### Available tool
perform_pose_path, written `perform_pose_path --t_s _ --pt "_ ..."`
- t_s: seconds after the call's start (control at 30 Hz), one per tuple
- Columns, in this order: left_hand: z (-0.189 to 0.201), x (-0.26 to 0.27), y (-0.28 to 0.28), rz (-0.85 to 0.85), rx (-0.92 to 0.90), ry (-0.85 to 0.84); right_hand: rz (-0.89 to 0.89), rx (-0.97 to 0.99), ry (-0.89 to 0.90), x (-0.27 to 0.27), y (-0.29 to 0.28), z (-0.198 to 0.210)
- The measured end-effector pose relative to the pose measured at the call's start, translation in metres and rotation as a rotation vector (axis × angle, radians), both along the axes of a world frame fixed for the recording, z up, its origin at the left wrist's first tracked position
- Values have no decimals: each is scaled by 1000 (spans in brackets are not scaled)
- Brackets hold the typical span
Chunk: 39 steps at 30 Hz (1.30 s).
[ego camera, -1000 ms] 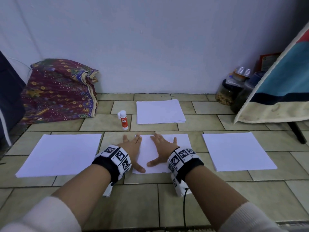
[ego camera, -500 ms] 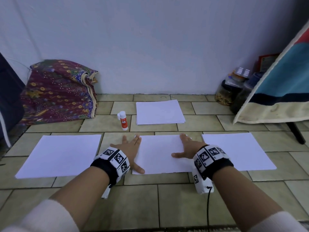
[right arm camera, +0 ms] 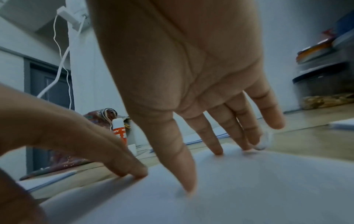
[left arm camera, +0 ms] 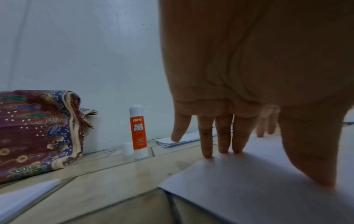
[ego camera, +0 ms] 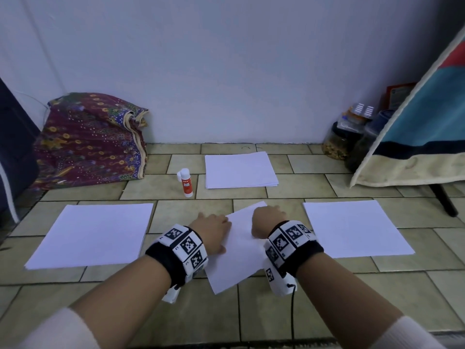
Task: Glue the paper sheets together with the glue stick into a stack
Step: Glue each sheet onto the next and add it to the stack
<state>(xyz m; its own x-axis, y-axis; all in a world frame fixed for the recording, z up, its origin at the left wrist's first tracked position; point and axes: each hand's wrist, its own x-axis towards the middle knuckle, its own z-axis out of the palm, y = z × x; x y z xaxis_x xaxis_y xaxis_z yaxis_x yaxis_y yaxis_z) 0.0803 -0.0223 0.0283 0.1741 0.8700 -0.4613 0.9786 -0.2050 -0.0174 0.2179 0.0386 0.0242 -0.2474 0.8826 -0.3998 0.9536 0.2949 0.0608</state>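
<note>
1. Floor of tiles: hard, flat backing for pressing sheets; likely slick enough to let paper slide and turn under a light push.
2. Side sheets: left sheet and right sheet, flat on the floor, well apart on either side of the glue stick's line, nearer the person than it.
3. Paper pile: just right of the glue stick, several sheets thick.
4. Middle sheet: near side of the glue stick, lying skewed, one corner pointing at the person. Thin, light, floppy; prone to creasing if pinched mid-span. Best steered flat-handed, or lifted by an edge or corner.
5. Left hand: palm down, fingers straight, tips pressing the sheet's left edge; grasping nothing.
6. Right hand: palm down, fingers spread and straight, tips on the sheet's far part; likewise unclenched, nothing held.
7. Glue stick: upright, uncapped it seems, small white cap standing just beside it. Rigid, light, easy to tip; best gripped round the barrel.
</note>
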Motion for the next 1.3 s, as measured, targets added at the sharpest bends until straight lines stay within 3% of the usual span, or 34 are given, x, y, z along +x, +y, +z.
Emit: perform_pose_path --t_s 0.1,0.2,0.3,0.5,0.73,0.9,1.07,1.3 --pt "4 1 -2 -8 37 -20 1 -45 117 -13 -9 -6" --pt "6 -1 -2 22 88 3 176 -83 121 -23 -18 -8" --pt "-8 -7 2 112 127 -44 242 -75 155 -28 -24 -6" --pt "-20 -16 8 151 -70 -28 346 -209 198 -32 -23 2" --pt "-22 -17 9 138 -72 22 147 -270 264 -7 -8 2" --pt "-23 -24 7 111 -98 27 210 -260 137 16 -2 -4" --pt "-22 -25 7 91 -111 50 105 -235 110 35 4 -6" --pt "-14 -18 9 104 -9 76 118 -194 64 36 1 2"
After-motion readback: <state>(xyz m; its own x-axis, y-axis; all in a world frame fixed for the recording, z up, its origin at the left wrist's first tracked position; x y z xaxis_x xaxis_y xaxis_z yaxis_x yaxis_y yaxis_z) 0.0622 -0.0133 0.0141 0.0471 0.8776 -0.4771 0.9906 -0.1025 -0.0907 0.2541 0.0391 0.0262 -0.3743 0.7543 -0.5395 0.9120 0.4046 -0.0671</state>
